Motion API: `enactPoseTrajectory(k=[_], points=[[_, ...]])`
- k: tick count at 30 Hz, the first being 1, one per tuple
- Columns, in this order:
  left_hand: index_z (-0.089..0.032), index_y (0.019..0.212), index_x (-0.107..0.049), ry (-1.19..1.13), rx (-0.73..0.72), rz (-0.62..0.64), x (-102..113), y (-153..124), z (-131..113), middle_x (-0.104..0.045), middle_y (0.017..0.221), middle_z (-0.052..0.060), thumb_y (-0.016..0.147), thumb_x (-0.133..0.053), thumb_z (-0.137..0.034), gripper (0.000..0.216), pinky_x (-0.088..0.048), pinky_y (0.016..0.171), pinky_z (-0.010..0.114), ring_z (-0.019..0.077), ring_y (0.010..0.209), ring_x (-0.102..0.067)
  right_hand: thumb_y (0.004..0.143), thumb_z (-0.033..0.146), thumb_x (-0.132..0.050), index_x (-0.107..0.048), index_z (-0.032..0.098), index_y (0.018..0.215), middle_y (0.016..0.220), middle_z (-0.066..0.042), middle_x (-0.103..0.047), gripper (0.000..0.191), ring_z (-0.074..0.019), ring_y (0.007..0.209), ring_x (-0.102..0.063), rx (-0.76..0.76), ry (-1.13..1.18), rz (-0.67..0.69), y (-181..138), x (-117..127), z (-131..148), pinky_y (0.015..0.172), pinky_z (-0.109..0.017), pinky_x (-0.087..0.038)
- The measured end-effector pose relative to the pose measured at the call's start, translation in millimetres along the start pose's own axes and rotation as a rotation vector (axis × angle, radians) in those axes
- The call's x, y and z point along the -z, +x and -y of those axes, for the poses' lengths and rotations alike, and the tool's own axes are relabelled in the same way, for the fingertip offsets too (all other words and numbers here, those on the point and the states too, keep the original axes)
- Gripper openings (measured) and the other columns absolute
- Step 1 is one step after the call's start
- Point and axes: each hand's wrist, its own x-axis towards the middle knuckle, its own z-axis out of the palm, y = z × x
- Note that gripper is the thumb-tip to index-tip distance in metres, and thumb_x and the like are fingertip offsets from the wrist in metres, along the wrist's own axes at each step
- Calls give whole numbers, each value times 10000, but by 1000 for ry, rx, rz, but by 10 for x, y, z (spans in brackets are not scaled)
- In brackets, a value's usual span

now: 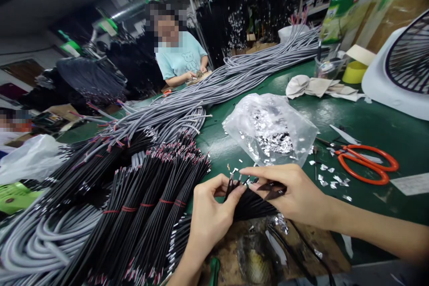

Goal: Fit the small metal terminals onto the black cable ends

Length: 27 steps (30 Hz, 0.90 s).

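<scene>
Black wires [229, 186] are being pinched by the fingers of the left hand [214, 209] over the desk [216, 140], near a clear bag [244, 114] of silvery pieces [278, 142]. A dark tool [275, 193] is being gripped within the right hand [295, 190], its index fingertip being held beside the wire tips.

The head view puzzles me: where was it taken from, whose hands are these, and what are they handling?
There is no machine here: a camera worn on a person's head looks forward and down at their bare hands. The left hand pinches the ends of thin black cables; the right hand holds a dark tool, perhaps small snips. On the green table lie banded black bundles, long grey cables, a clear bag with silvery bits, and orange-handled scissors. Across it is another person.
</scene>
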Motion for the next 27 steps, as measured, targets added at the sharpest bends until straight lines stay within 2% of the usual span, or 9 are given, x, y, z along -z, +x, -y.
enactPoseTrajectory(k=[7, 10, 14, 17, 22, 27], points=[[-161, 563, -481, -35, 78, -79, -16, -4, 20, -538, 558, -14, 717, -638, -293, 257, -407, 501, 204, 117, 530, -495, 770, 84, -519, -650, 171, 1035, 871, -45, -715, 308, -131, 678, -649, 41, 16, -10, -3, -7, 17, 638, -223, -514], [-165, 546, -464, -8, 78, -129, -25, -7, 16, -488, 525, -32, 704, -648, -304, 280, -384, 481, 197, 104, 506, -450, 784, 101, -529, -644, 178, 1038, 878, -28, -711, 289, -122, 687, -645, -11, 32, 24, -3, -17, 30, 643, -210, -509], [-183, 519, -375, 19, 37, -148, -30, -12, 5, -431, 512, -48, 704, -649, -290, 348, -348, 480, 197, 93, 504, -383, 791, 289, -598, -567, 200, 1152, 1011, -47, -673, 373, -168, 837, -634, -137, -40, 32, 1, -23, 44, 718, -264, -508], [-190, 520, -339, 45, 16, -148, -39, -13, 12, -409, 515, -51, 703, -652, -288, 376, -337, 489, 202, 94, 511, -360, 861, 320, -503, -551, 189, 1149, 1042, -70, -634, 320, -183, 917, -598, -110, -86, 46, -4, -32, 35, 784, -305, -483], [-197, 519, -310, 69, -2, -155, -65, -20, 24, -379, 510, -56, 696, -648, -271, 389, -340, 494, 208, 96, 511, -357, 901, 280, -433, -592, 185, 1097, 910, -63, -616, 270, -173, 797, -588, -58, -157, 71, -29, -60, 7, 711, -305, -473], [-192, 510, -323, 97, -34, -200, -94, -38, 15, -394, 495, -59, 681, -658, -223, 377, -332, 477, 202, 90, 492, -364, 907, 266, -426, -626, 205, 1031, 858, -46, -623, 243, -162, 762, -586, -49, -177, 87, -41, -64, 4, 711, -292, -462]])
